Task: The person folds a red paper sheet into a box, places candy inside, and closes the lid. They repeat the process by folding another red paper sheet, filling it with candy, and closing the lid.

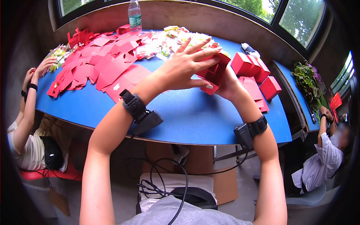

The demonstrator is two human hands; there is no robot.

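Observation:
A small red paper box [217, 71], its open side facing me, is held up above the blue table between my two hands. My left hand [183, 65] reaches across it from the left, with the thumb on the lower flap and two fingers over the upper part; the other fingers are spread. My right hand [229, 87] supports the box from the right and behind, its fingers mostly hidden by it. Several folded red boxes [253, 67] stand just right of my right hand, beside flat red card pieces [252, 90].
Flat red cards [101, 62] cover the table's left part. Wrapped candies [165, 43] are heaped at the back near a water bottle [135, 17]. Another person's hands [39, 71] are at the left end. On the right, a person [322, 157] sits by another table with leafy plants [309, 84].

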